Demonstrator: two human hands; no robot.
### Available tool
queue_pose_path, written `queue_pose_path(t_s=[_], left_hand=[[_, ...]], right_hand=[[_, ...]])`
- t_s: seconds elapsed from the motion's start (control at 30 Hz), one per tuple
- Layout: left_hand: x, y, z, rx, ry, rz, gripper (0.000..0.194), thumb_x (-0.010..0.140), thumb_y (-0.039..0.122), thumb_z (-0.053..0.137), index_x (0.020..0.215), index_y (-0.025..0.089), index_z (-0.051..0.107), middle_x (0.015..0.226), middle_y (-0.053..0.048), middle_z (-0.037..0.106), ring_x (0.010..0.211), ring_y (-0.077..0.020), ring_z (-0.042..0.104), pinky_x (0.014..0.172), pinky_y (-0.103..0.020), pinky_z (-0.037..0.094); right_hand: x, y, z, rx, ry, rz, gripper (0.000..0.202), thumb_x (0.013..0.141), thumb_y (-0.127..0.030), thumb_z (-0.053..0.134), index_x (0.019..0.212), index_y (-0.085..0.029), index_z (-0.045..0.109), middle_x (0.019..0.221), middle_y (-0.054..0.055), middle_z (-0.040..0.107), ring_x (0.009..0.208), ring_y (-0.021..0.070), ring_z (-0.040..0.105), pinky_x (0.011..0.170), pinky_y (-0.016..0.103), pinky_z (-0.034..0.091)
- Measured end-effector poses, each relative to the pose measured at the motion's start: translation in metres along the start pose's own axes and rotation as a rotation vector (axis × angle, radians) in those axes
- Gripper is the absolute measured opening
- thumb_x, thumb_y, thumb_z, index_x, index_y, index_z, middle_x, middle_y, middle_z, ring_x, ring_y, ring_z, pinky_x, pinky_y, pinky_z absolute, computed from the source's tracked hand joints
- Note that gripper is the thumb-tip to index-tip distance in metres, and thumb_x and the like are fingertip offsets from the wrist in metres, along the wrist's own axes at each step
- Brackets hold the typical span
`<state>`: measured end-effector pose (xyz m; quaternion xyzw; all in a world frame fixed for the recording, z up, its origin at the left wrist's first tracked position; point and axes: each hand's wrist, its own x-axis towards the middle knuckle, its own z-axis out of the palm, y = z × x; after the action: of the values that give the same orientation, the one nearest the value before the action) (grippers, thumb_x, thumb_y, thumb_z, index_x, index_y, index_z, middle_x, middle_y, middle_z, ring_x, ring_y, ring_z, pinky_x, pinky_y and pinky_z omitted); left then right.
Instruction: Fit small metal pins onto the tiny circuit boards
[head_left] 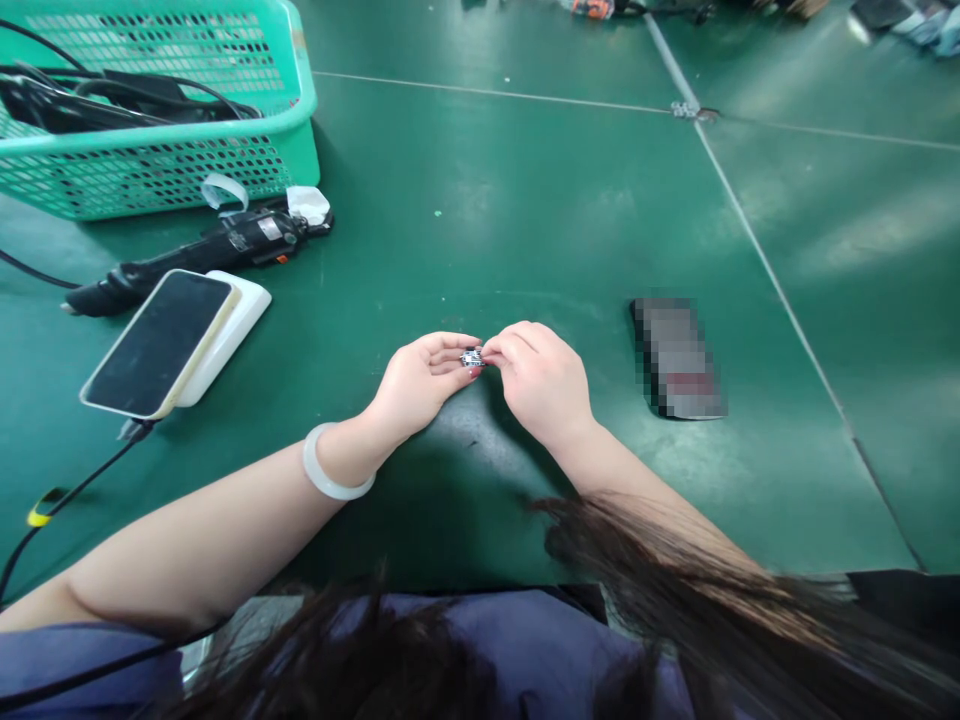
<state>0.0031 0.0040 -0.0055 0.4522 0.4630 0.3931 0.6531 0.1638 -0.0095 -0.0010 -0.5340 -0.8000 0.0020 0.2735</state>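
Observation:
Near the middle of the view, a small black-and-white part [472, 358], perhaps a tiny circuit board, is pinched between the thumb and fingers of my left hand [424, 382]. It is too small to make out in detail. My right hand [541, 380] meets it from the other side, its thumb and forefinger closed at the part's right end. Whether those fingertips grip the part itself or something tiny on it is hidden. Both hands are just above the green tabletop [465, 240]. A white bangle [330, 465] circles my left wrist.
At the upper left stands a green plastic basket [202, 165] holding black cables. A black electric screwdriver [217, 250] lies before it. Below, a phone [161, 345] rests on a white block [232, 335], a cable attached. A dark, pixelated device [679, 358] lies right of my hands.

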Motion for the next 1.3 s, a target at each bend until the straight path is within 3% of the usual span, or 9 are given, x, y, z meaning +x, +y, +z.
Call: queue_pose_path(t_s=[0.3,0.6,0.77,0.93,1.07,1.17,1.3], left_hand=[[0.000,0.002,0.000,-0.053,0.013,-0.019,0.032,0.067,0.018,0.078,0.097,0.014,0.067,0.096,-0.008,0.074,0.092,-0.0173,0.070,0.097,-0.035,0.050],[0.001,0.002,-0.003,-0.156,-0.032,-0.032,0.034,0.068,0.018,0.077,0.100,0.013,0.069,0.097,-0.008,0.074,0.090,-0.0142,0.068,0.095,-0.031,0.050],[0.003,0.003,-0.001,-0.265,0.037,-0.093,0.019,0.077,0.016,0.069,0.096,0.014,0.070,0.092,-0.006,0.073,0.083,-0.0097,0.068,0.084,-0.024,0.053],[-0.006,0.006,-0.004,-0.268,0.058,-0.133,0.018,0.077,0.014,0.068,0.095,0.013,0.070,0.094,-0.008,0.073,0.087,-0.0113,0.068,0.089,-0.025,0.053],[-0.022,0.011,-0.025,-0.094,0.100,-0.155,0.027,0.075,0.019,0.072,0.101,0.013,0.067,0.101,-0.012,0.072,0.089,-0.0154,0.069,0.089,-0.029,0.053],[-0.040,0.017,-0.052,0.109,0.240,-0.081,0.032,0.072,0.027,0.075,0.099,0.016,0.061,0.104,-0.011,0.072,0.092,-0.0185,0.069,0.087,-0.032,0.053],[-0.078,0.029,-0.086,0.555,0.445,-0.052,0.022,0.075,0.040,0.068,0.088,0.025,0.058,0.098,-0.001,0.072,0.093,-0.0228,0.068,0.090,-0.039,0.050]], right_hand=[[-0.004,0.007,-0.003,0.070,-0.012,0.015,0.025,0.093,-0.027,0.049,0.104,-0.018,0.070,0.097,0.007,0.073,0.084,0.0211,0.058,0.079,0.036,0.047],[-0.005,0.006,0.007,0.099,0.008,-0.014,0.026,0.094,-0.030,0.049,0.095,-0.020,0.073,0.094,0.004,0.074,0.081,0.0195,0.059,0.079,0.035,0.048],[-0.004,-0.001,0.011,0.089,0.048,-0.037,0.029,0.094,-0.031,0.047,0.094,-0.018,0.073,0.090,0.006,0.073,0.081,0.0191,0.057,0.079,0.033,0.047],[-0.007,-0.002,0.012,0.157,0.041,-0.023,0.026,0.093,-0.034,0.050,0.095,-0.020,0.072,0.092,0.005,0.072,0.083,0.0176,0.058,0.081,0.031,0.046],[-0.009,0.008,0.013,0.308,0.023,0.061,0.019,0.086,-0.033,0.062,0.094,-0.019,0.072,0.081,0.002,0.071,0.077,0.0151,0.058,0.079,0.029,0.046],[-0.008,0.017,0.014,0.383,0.008,0.170,0.015,0.083,-0.032,0.065,0.092,-0.021,0.071,0.074,-0.001,0.068,0.070,0.0135,0.056,0.074,0.028,0.046],[-0.006,0.023,0.016,0.438,0.003,0.237,0.013,0.084,-0.030,0.063,0.090,-0.022,0.072,0.070,-0.002,0.064,0.067,0.0123,0.055,0.069,0.027,0.044]])
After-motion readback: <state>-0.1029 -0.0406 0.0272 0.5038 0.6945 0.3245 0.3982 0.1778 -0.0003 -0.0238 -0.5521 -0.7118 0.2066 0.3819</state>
